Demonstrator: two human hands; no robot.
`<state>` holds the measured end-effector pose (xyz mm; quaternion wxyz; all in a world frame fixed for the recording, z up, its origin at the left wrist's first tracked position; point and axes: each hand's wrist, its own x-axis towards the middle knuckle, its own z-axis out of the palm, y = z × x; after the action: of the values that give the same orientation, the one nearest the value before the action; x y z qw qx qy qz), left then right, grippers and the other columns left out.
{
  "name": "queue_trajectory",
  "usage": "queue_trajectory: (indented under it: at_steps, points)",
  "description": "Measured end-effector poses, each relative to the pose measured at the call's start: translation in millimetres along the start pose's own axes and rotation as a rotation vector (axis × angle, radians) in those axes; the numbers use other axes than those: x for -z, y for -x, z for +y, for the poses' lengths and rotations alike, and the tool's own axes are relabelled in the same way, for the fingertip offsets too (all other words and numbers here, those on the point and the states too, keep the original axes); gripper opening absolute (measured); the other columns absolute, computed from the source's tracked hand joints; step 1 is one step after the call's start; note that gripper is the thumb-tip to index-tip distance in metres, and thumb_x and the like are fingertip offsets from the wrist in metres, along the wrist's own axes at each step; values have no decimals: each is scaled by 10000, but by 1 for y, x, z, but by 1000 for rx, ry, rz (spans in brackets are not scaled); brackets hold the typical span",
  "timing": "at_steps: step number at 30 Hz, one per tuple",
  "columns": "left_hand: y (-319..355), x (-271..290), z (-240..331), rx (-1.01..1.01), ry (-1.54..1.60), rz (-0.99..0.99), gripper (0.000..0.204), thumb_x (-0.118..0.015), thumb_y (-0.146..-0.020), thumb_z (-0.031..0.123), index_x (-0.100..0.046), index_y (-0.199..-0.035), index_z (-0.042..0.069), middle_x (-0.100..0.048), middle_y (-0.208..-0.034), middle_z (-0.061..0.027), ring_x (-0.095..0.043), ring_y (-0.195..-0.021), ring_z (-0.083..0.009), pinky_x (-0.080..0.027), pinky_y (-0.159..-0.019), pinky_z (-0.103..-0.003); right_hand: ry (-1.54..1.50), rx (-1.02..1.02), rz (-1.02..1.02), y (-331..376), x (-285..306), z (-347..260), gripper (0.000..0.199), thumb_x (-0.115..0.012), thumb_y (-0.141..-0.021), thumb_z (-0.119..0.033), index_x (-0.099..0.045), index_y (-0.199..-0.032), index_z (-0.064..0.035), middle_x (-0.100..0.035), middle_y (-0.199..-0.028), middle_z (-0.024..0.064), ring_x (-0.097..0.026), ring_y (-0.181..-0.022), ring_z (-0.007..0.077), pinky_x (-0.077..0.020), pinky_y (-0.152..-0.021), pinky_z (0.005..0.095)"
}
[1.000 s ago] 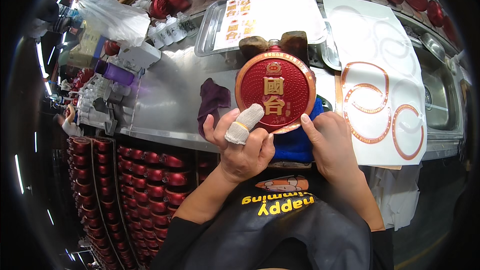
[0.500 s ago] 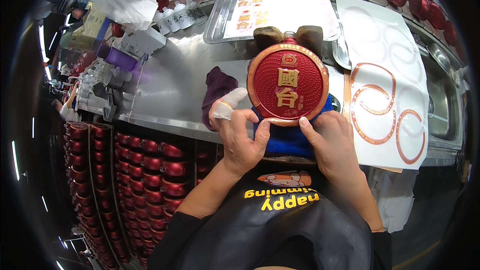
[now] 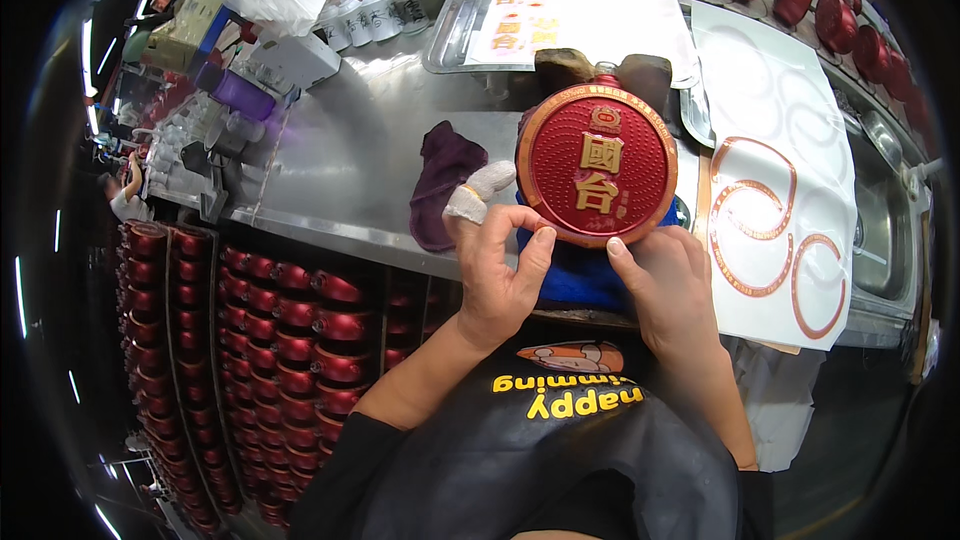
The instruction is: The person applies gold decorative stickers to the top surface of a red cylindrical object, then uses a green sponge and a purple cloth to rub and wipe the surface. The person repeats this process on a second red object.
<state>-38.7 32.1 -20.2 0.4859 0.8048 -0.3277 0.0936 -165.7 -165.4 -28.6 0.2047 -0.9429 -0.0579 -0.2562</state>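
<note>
A round flat red bottle (image 3: pixel 597 164) with a gold rim and gold characters stands upright on a blue cloth (image 3: pixel 580 275) at the front of the steel counter (image 3: pixel 350 155). My left hand (image 3: pixel 500 260) grips its lower left edge with thumb and fingers; the index finger wears a white bandage. My right hand (image 3: pixel 668 285) holds the lower right edge, thumb on the rim. Both hands steady the bottle between them.
A purple rag (image 3: pixel 445 180) lies left of the bottle. A white sheet (image 3: pixel 780 170) with gold ring stickers lies to the right, a steel tray (image 3: pixel 560 15) of labels behind. Several red bottles fill the racks (image 3: pixel 290 310) below and line the counter's back.
The bottle has shifted slightly right and lower in view. My left hand has slid from the bottle's left side down to its lower left edge.
</note>
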Motion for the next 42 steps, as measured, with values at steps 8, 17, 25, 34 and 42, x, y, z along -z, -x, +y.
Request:
queue_trajectory:
  at_steps: [8, 17, 25, 34, 42]
  points:
    - [0, -5, -6, -12, -2, 40, 158, -775, -904, 168, -651, -956, 85, -563, -1077, -139, -450, -1091, -317, -341, -1009, -444, -32, -29, 3, -6, 2, -6, 640, -666, -778, 72, -685, -1372, -165, -596, -1133, 109, -569, -1141, 330, -442, -959, 458]
    - [-5, -2, -3, 15, -18, 62, 182, -764, -933, 194, -635, -951, 66, -624, -1213, -203, -512, -1233, -340, -313, -1089, -454, -59, -53, -31, -12, 8, -12, 682, -631, -735, 146, -690, -1360, -121, -590, -1116, 146, -577, -1106, 350, -460, -972, 481]
    - [-7, -5, -14, 199, 280, 77, 245, -710, -991, 252, -597, -1051, 43, -606, -1108, -124, -499, -1094, -291, -352, -1021, -419, -46, -56, -53, -15, 10, -15, 706, -602, -715, 178, -687, -1361, -94, -591, -1116, 153, -577, -1101, 359, -460, -982, 488]
    - [-3, -15, -22, 64, 177, -84, 890, -735, -982, 399, -237, -1566, -51, -360, -1543, -246, -338, -1452, -354, -248, -1226, -466, -34, -62, -57, -15, 9, -16, 732, -592, -709, 196, -686, -1371, -102, -602, -1126, 154, -576, -1112, 364, -468, -989, 479]
    - [-4, -20, -25, 71, 274, -8, 817, -680, -1006, 421, -297, -1542, -62, -450, -1496, -276, -440, -1367, -398, -303, -1178, -484, -37, -63, -61, -15, 8, -15, 735, -597, -704, 203, -684, -1370, -96, -601, -1138, 159, -572, -1114, 368, -464, -996, 478]
